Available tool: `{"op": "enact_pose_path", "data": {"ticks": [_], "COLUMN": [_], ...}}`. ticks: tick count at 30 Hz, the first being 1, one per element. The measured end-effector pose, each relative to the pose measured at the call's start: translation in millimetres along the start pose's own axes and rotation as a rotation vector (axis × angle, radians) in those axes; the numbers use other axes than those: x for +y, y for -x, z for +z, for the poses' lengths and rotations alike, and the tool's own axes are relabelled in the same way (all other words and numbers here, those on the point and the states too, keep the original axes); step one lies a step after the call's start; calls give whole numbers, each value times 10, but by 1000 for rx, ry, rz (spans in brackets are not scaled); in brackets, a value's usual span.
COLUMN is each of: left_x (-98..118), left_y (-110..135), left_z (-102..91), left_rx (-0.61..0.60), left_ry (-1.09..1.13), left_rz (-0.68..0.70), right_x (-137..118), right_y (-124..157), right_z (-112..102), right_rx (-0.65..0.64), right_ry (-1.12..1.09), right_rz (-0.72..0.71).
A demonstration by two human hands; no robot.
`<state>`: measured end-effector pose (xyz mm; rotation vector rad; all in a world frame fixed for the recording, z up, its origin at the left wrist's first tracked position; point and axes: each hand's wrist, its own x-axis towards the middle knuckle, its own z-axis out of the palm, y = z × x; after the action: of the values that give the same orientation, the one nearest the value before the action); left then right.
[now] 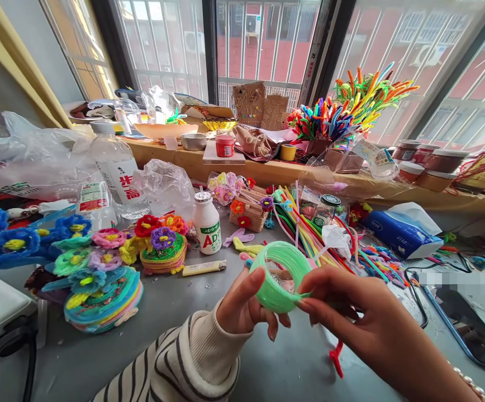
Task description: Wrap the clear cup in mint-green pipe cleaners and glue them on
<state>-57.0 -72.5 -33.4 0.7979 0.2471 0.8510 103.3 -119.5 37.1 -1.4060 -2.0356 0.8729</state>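
My left grip (pixel 241 306) half-curls round the green ring (pixel 272 295), right grip (pixel 349 298) pinches its four-o'clock edge, so I'd pull gently, evenly.

From my seat I have the roll (pixel 272 303) between the left hand (pixel 239 307) and right hand (pixel 347 304), above the table (pixel 276 363). Ahead-left of the left hand lies a lighter (pixel 204 268), a bottle (pixel 207 226) behind it; farther ahead, a basket (pixel 248 212). Right of the right hand: the phone (pixel 469 321); ahead-right, tissues (pixel 402 234).
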Motion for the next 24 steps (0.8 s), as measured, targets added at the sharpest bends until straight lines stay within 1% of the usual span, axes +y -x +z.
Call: {"op": "enact_pose_path", "data": {"ticks": [7,13,20,24], "left_x": [16,16,22,31], "left_y": [0,3,19,22], "left_z": [75,104,107,112], "left_rx": [74,164,139,163], "left_ry": [-95,-154,-206,-226], "left_rz": [56,25,38,-5], "right_x": [5,24,11,20], "right_y": [-17,-25,-27,-24], "right_z": [16,12,0,-2], "right_rx": [23,29,51,49], "right_ry": [-1,-11,3,-12], "right_rz": [-15,-24,-60,-61]}}
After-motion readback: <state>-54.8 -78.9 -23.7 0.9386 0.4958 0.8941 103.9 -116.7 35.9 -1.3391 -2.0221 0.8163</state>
